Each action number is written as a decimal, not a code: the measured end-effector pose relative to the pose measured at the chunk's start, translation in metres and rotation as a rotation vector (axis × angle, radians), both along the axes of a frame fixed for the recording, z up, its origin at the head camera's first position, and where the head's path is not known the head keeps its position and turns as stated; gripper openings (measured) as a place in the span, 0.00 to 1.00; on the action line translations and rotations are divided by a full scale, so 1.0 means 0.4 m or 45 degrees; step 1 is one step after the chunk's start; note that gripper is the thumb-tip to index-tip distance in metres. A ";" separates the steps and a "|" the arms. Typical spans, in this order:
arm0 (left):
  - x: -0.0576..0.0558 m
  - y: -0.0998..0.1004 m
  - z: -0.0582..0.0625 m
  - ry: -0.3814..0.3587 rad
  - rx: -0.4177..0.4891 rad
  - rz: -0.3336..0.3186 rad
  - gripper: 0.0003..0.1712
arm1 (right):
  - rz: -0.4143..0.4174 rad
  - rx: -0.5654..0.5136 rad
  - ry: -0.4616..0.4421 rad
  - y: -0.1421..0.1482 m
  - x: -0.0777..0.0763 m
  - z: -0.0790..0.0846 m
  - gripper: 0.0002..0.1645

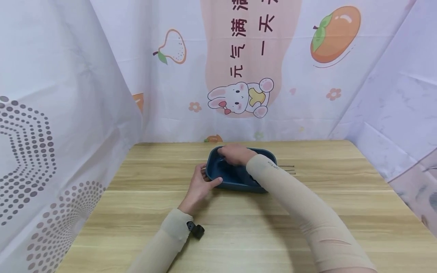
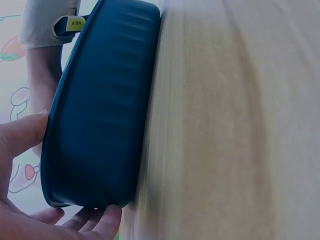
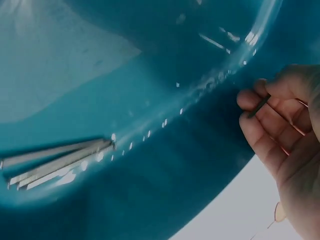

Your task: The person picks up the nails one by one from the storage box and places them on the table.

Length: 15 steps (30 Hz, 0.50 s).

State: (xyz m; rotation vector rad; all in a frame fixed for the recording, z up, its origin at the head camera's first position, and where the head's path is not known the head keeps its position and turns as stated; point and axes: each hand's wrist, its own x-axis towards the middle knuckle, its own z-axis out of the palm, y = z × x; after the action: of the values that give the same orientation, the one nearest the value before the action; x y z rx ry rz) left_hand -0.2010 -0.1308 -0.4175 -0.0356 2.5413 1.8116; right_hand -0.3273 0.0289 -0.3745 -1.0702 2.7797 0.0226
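Observation:
A dark blue plastic basin (image 1: 244, 187) stands on the wooden table. My left hand (image 1: 201, 185) grips its left end, thumb over the rim and fingers against the outer wall. Inside the basin, near the far left corner, my right hand (image 1: 236, 154) pinches a thin dark nail (image 3: 259, 106) between thumb and fingers; most of its length is hidden by the hand. Several metal nails (image 3: 65, 161) lie together along the basin's inner edge in the right wrist view. More nails (image 1: 287, 166) lie on the table just right of the basin.
The wooden table (image 1: 143, 212) reaches out on all sides of the basin. A white printed curtain (image 1: 170, 94) hangs behind its back edge, with more patterned cloth (image 1: 68, 132) at the left. A small black camera (image 1: 196, 229) sits on the left wrist.

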 end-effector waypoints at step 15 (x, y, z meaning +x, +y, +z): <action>0.003 0.000 0.007 -0.012 -0.018 0.011 0.44 | 0.000 -0.062 0.010 0.095 0.027 0.071 0.11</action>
State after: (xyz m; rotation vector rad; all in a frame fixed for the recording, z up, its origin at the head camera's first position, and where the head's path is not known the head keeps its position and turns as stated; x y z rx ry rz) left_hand -0.1998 -0.1308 -0.4146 -0.0545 2.5515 1.7925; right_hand -0.3166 0.0668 -0.3463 -1.0832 2.8008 -0.0414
